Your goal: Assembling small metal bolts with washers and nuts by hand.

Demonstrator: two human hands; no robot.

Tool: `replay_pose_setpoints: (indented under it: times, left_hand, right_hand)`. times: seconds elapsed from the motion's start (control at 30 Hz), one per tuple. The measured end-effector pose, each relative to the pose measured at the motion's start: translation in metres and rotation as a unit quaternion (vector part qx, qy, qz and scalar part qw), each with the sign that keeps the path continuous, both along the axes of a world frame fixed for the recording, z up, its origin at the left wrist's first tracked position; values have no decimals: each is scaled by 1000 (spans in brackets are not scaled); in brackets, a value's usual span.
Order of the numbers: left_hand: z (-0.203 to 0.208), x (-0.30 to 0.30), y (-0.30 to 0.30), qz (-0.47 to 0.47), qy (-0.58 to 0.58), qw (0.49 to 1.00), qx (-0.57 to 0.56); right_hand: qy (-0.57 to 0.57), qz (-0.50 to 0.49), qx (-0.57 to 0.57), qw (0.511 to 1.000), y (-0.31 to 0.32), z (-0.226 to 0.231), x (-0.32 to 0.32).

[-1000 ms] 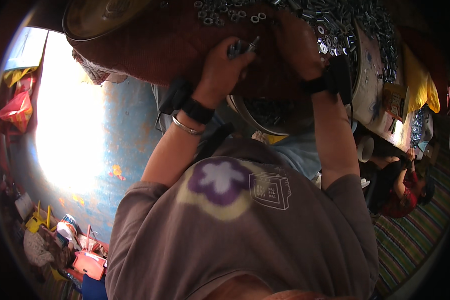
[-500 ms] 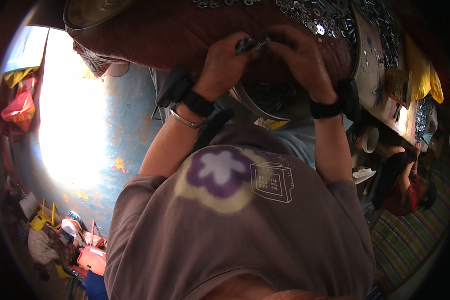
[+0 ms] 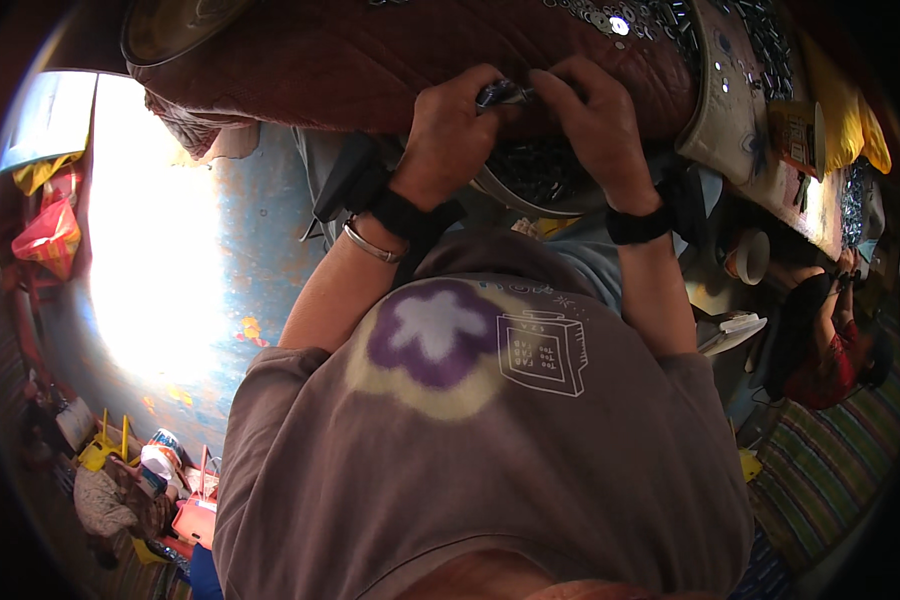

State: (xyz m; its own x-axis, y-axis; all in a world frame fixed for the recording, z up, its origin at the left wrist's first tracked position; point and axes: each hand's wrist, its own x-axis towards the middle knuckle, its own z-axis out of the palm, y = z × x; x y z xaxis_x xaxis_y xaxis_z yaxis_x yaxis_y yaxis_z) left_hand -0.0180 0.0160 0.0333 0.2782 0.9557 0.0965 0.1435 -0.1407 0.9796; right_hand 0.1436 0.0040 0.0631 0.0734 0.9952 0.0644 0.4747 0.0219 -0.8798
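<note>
Over the maroon cloth [image 3: 320, 75], the left hand [image 3: 442, 138] pinches metal fasteners [image 3: 492, 96], likely steadying them for the right hand [image 3: 606, 130], fingers curled (pinch unclear).

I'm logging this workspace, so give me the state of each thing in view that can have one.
Left hand: closed on metal hardware.
Right hand: fingers bent at the hardware's right end; contact unclear.
Metal hardware: held, partly hidden by fingers.
Red-brown cover: wrinkled.
Washers: loose, scattered on the cover.
Round container: uncovered, holding dark metal pieces.
Metal bracelet: worn on the left forearm.
</note>
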Motion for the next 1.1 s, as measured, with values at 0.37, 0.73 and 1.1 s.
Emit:
replay_pose_setpoints:
  times: [0.37, 0.73, 1.1]
  left_hand:
    - [2, 7, -7, 9, 70, 988, 135]
    - [1, 7, -11, -13, 143, 969, 203]
    - [3, 5, -9, -40, 143, 973, 176]
  right_hand:
    - [68, -48, -8, 997, -14, -8, 2]
    - [95, -52, -94, 990, -18, -6, 7]
    - [123, -2, -83, 989, -25, -2, 17]
